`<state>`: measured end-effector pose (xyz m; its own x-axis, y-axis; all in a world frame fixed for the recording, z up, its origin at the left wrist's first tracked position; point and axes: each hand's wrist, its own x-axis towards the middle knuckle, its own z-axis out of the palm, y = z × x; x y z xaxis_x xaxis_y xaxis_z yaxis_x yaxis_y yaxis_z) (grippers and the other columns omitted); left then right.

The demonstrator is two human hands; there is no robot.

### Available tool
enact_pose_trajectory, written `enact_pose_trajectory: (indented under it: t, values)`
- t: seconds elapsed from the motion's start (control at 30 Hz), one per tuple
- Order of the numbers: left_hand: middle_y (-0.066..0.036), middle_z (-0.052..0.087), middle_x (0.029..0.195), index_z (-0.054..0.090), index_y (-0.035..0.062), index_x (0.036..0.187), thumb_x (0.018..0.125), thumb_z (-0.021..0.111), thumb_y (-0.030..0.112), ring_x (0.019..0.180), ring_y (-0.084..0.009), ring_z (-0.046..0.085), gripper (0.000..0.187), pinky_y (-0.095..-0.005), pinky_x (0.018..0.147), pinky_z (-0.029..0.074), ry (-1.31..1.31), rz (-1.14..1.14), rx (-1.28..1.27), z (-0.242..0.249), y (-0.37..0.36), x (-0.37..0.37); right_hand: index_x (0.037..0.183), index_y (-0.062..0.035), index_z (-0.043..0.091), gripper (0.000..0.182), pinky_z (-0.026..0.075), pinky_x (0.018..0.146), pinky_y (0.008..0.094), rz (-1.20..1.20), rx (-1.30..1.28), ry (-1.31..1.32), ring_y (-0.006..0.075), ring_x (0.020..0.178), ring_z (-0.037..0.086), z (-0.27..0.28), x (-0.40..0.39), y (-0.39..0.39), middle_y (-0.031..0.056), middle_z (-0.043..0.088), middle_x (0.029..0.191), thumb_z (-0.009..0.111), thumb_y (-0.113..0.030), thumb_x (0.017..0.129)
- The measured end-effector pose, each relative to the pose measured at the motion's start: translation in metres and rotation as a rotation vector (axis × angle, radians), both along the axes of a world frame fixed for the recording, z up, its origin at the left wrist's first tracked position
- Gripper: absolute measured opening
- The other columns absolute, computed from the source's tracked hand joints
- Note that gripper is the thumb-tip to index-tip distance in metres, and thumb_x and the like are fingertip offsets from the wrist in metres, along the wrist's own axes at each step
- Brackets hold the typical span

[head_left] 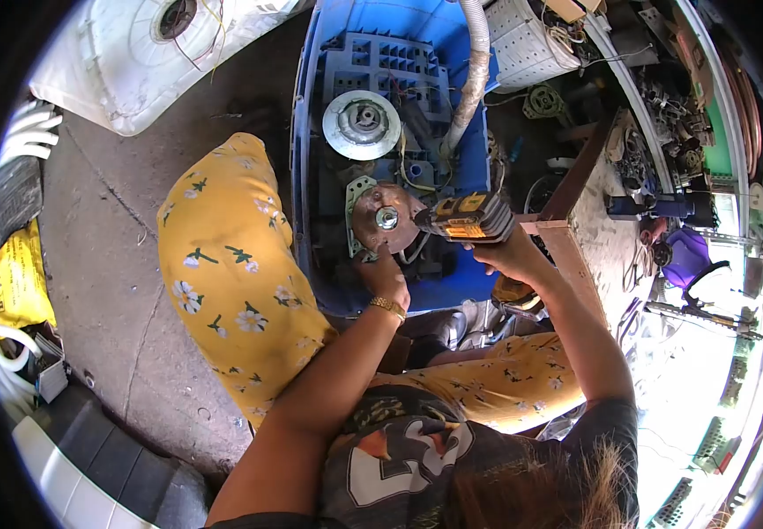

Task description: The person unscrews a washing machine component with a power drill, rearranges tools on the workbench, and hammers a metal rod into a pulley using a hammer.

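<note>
My right hand (pixel 506 254) is wrapped round the handle of a yellow and black cordless drill (pixel 471 219), held level with its nose pointing left. The drill's tip meets the right side of a round, brownish metal part (pixel 388 196) with a shiny hub at its centre. My left hand (pixel 385 275) grips this part at its lower edge; the fingertips are partly hidden there. A pale green perforated bracket (pixel 359 198) shows along the part's left side. Just beyond sits a whitish round pulley (pixel 361 125). All of this lies inside a blue plastic washing machine housing (pixel 304 176).
A grey corrugated hose (pixel 472 84) bends over the housing's far right side. To the right stands a wooden bench (pixel 588 234) with metal parts and tools. A white appliance panel (pixel 126 70) lies at the upper left. My yellow floral trouser leg (pixel 227 273) flanks the housing.
</note>
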<state>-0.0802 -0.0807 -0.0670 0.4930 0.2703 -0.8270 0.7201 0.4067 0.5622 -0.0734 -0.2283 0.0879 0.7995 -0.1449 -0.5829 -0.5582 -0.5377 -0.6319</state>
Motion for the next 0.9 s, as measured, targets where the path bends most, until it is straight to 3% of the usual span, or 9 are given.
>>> enact_pose_trajectory:
  t: [0.13, 0.2, 0.3, 0.5, 0.6, 0.7, 0.9]
  values:
    - [-0.016, 0.047, 0.119, 0.039, -0.0042, 0.118, 0.082, 0.062, 0.022, 0.109, -0.0223, 0.046, 0.051, -0.0336, 0.095, 0.035, -0.027, 0.132, -0.114, -0.014, 0.006, 0.01, 0.102, -0.0001, 0.051, 0.036, 0.05, 0.044, 0.0259, 0.022, 0.019, 0.008, 0.0132, 0.05, 0.058, -0.006, 0.006, -0.005, 0.0068, 0.062, 0.073, 0.063, -0.01, 0.069]
    - [-0.016, 0.048, 0.117, 0.039, -0.0035, 0.118, 0.082, 0.063, 0.021, 0.108, -0.022, 0.046, 0.05, -0.0335, 0.094, 0.036, -0.095, 0.21, -0.12, -0.017, 0.006, 0.013, 0.104, -0.002, 0.051, 0.036, 0.049, 0.046, 0.0248, 0.037, 0.03, 0.057, 0.0108, 0.055, 0.056, -0.001, 0.01, -0.006, 0.0041, 0.06, 0.077, 0.063, -0.008, 0.07]
    - [-0.01, 0.047, 0.114, 0.039, -0.0001, 0.117, 0.081, 0.064, 0.026, 0.102, -0.0189, 0.047, 0.051, -0.0324, 0.091, 0.039, -0.34, 0.17, -0.099, -0.025, 0.006, 0.02, 0.103, -0.0058, 0.054, 0.033, 0.05, 0.051, 0.0226, 0.03, 0.036, 0.148, 0.007, 0.065, 0.054, 0.004, 0.012, -0.007, -0.0003, 0.059, 0.083, 0.063, -0.009, 0.072]
    - [-0.015, 0.045, 0.113, 0.036, -0.0027, 0.119, 0.082, 0.063, 0.022, 0.104, -0.0222, 0.046, 0.051, -0.0344, 0.091, 0.039, -0.307, 0.048, -0.042, -0.036, 0.007, 0.02, 0.102, -0.0058, 0.055, 0.031, 0.05, 0.051, 0.0228, 0.043, 0.028, 0.161, 0.0071, 0.065, 0.055, 0.004, 0.01, -0.006, -0.0006, 0.058, 0.081, 0.063, -0.012, 0.073]
    - [-0.011, 0.043, 0.112, 0.034, 0.0023, 0.118, 0.084, 0.063, 0.022, 0.1, -0.0197, 0.046, 0.049, -0.0335, 0.085, 0.042, -0.338, 0.019, 0.018, -0.064, 0.002, 0.017, 0.103, -0.0057, 0.055, 0.032, 0.05, 0.051, 0.023, 0.062, 0.006, 0.148, 0.0069, 0.063, 0.054, 0.001, 0.009, -0.008, -0.0005, 0.058, 0.079, 0.063, -0.012, 0.073]
    - [-0.017, 0.043, 0.116, 0.033, -0.0041, 0.121, 0.086, 0.058, 0.024, 0.108, -0.0251, 0.043, 0.052, -0.0353, 0.097, 0.033, -0.354, -0.01, 0.034, -0.063, 0.001, 0.015, 0.104, -0.0052, 0.054, 0.033, 0.051, 0.05, 0.0234, 0.068, -0.019, 0.149, 0.0069, 0.062, 0.054, 0.001, 0.008, -0.007, -0.0002, 0.057, 0.077, 0.063, -0.011, 0.073]
    - [-0.019, 0.043, 0.119, 0.032, -0.0049, 0.121, 0.087, 0.058, 0.026, 0.111, -0.0261, 0.043, 0.053, -0.036, 0.097, 0.033, -0.349, -0.03, 0.079, -0.058, 0.001, 0.016, 0.106, -0.0031, 0.052, 0.035, 0.051, 0.049, 0.0248, 0.074, -0.038, 0.108, 0.0096, 0.058, 0.055, -0.007, 0.004, -0.008, 0.0027, 0.058, 0.075, 0.063, -0.01, 0.073]
